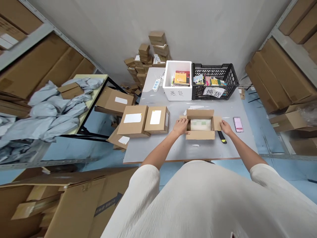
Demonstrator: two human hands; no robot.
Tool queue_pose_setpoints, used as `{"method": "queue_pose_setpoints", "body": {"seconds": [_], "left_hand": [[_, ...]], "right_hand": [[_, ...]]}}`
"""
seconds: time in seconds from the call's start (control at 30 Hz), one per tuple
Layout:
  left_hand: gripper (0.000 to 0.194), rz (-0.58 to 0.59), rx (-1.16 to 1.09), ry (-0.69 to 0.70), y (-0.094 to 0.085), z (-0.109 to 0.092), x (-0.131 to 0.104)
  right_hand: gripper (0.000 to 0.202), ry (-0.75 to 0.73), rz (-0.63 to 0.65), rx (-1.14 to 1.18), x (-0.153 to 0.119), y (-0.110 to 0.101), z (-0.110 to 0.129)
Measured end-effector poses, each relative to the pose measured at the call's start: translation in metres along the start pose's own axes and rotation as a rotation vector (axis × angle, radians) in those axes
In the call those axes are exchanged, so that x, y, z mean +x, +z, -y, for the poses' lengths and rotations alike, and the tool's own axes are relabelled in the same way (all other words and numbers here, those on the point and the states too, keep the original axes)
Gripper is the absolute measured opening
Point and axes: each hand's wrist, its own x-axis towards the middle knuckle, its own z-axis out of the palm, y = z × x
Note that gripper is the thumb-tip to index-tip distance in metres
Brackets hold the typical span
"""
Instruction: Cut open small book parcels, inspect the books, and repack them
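Note:
An opened cardboard box (200,135) stands on the grey-topped table in front of me, its flaps folded outward. Inside lies a pale packet (200,124) in whitish, see-through wrapping; its contents are unclear. My left hand (181,126) is closed on the box's left side, fingers bent over the edge. Between the fingertips of my right hand (225,126) is the outer edge of the right flap (217,123). Just below that flap lies a black and yellow utility knife (222,137), partly covered by it.
Two taped cartons (133,120) with white labels sit left of the box. Behind are a white foam bin (177,93) and a black crate (215,92), both holding books. A phone (238,124) lies at right, a power strip (156,85) at back left. Grey parcels (49,112) cover a side table.

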Motion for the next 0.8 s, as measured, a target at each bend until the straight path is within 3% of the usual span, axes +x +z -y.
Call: {"method": "queue_pose_setpoints", "body": {"seconds": [0.13, 0.23, 0.33, 0.47, 0.57, 0.67, 0.8], "left_hand": [[0.147, 0.051, -0.020, 0.057, -0.002, 0.010, 0.020], [0.161, 0.114, -0.067, 0.077, 0.002, 0.020, 0.034], [0.165, 0.155, -0.115, 0.084, 0.008, 0.029, 0.042], [0.166, 0.115, -0.158, 0.087, 0.018, 0.032, 0.043], [0.163, 0.078, -0.193, 0.087, 0.022, 0.031, 0.040], [0.161, 0.058, -0.221, 0.093, 0.021, 0.029, 0.037], [0.158, 0.038, -0.248, 0.106, 0.019, 0.029, 0.033]], "right_hand": [[0.068, 0.027, -0.068, -0.065, -0.003, 0.002, -0.017], [0.068, -0.048, -0.097, -0.194, -0.003, -0.001, -0.013], [0.064, -0.144, -0.098, -0.425, -0.004, -0.007, 0.006], [0.060, -0.274, -0.055, -0.731, -0.009, -0.007, 0.054], [0.049, -0.470, 0.099, -0.881, -0.010, 0.010, 0.099], [0.045, -0.629, 0.307, -1.039, -0.003, 0.041, 0.139], [0.040, -0.752, 0.513, -1.140, 0.013, 0.088, 0.170]]}}
